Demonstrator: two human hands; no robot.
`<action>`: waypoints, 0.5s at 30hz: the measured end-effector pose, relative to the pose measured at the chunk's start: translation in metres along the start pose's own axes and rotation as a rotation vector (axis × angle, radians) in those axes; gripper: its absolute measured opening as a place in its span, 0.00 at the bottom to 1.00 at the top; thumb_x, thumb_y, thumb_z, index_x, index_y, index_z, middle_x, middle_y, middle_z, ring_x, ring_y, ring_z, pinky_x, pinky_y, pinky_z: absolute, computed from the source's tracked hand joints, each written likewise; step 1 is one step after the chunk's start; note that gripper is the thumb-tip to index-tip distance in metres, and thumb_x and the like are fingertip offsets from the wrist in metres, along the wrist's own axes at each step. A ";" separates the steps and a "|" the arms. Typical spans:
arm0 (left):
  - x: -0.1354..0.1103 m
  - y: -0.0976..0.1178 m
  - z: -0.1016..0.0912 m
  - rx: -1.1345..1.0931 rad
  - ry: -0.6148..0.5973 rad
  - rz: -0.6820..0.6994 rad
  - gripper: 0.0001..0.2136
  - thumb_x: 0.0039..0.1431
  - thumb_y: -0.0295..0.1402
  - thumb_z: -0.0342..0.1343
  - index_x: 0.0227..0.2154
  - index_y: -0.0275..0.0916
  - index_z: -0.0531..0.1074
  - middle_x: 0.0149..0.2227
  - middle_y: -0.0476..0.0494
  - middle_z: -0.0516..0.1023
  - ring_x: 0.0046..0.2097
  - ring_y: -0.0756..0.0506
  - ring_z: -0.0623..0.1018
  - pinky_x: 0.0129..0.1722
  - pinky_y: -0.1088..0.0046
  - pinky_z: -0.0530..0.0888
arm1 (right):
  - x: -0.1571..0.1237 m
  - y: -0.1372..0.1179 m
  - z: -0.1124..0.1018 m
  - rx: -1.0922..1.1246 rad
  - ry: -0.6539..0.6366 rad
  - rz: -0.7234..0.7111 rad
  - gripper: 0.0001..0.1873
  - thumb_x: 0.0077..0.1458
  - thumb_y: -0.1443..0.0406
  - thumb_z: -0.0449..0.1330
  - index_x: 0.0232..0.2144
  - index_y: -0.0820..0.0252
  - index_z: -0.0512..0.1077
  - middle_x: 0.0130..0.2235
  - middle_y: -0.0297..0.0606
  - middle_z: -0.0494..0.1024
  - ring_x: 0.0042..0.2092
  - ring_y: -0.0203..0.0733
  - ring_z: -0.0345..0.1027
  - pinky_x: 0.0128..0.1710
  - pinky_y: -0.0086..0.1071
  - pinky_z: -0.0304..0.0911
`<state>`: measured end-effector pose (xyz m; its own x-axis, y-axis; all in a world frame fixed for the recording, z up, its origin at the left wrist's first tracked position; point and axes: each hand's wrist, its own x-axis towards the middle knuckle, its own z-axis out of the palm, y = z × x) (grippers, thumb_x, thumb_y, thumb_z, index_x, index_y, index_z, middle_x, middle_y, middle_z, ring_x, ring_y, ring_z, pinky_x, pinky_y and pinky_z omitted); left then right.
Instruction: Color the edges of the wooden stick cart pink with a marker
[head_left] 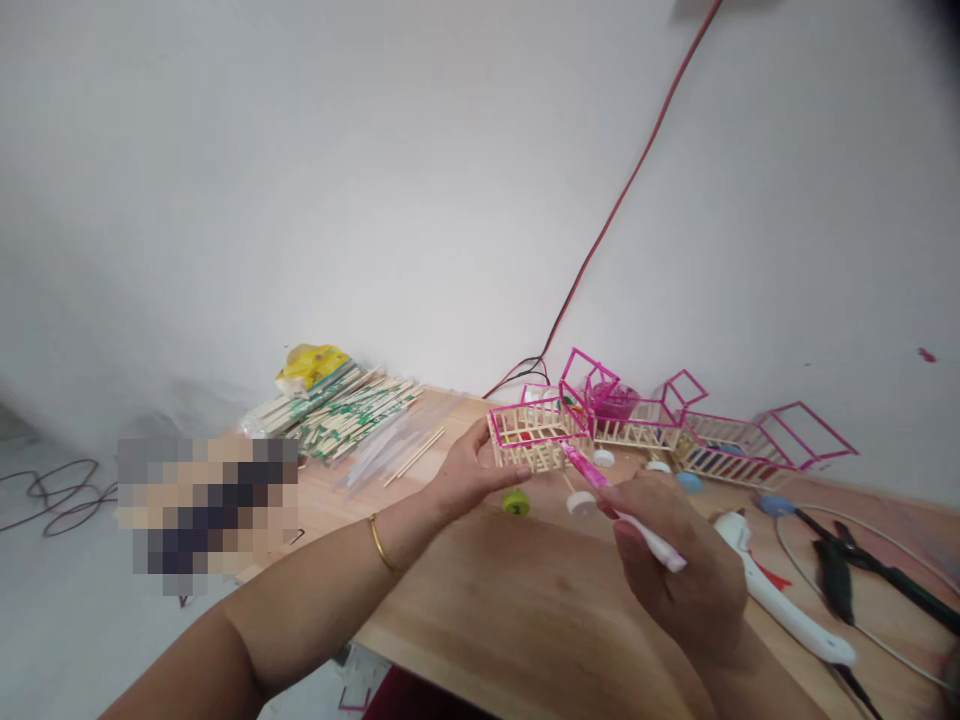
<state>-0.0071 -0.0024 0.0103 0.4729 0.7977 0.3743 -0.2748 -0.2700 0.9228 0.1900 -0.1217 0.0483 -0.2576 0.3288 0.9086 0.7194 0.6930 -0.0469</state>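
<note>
My left hand [476,470] is closed around the near left end of a small wooden stick cart [536,455], thumb along its lower side. The cart has pale slats, pink-painted top edges and bottle-cap wheels, among them a green cap [516,503] and a white cap [582,504]. In my right hand [675,560] is a paintbrush [649,540] with a whitish, pink-stained handle. Its pink tip meets the cart's near top edge. A tub of pink paint [615,403] stands behind the cart, partly hidden by pink stick frames.
More stick carts [731,450] line the wall to the right. A white glue gun [795,610] and dark-handled pliers [832,575] lie at right with cables. Packs of chopsticks [352,415] and a yellow bag [311,365] sit back left. Two loose sticks [415,457] lie beside my left hand.
</note>
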 end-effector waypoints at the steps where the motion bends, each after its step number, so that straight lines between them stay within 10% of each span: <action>1: 0.000 -0.001 0.000 0.002 -0.001 0.002 0.36 0.44 0.40 0.73 0.57 0.39 0.69 0.57 0.37 0.76 0.60 0.34 0.73 0.62 0.55 0.67 | 0.000 0.000 0.000 0.000 -0.006 -0.006 0.15 0.59 0.72 0.57 0.48 0.58 0.71 0.34 0.39 0.79 0.35 0.40 0.75 0.40 0.37 0.68; 15: -0.001 0.000 0.001 -0.020 0.011 -0.012 0.37 0.43 0.41 0.74 0.57 0.39 0.69 0.57 0.37 0.76 0.60 0.34 0.73 0.62 0.54 0.67 | 0.002 -0.002 0.003 -0.038 -0.025 -0.004 0.13 0.59 0.72 0.56 0.46 0.59 0.71 0.34 0.39 0.79 0.37 0.41 0.74 0.40 0.36 0.68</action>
<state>-0.0064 -0.0034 0.0101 0.4670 0.8067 0.3622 -0.2858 -0.2499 0.9251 0.1861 -0.1208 0.0492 -0.2766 0.3426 0.8979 0.7419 0.6700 -0.0271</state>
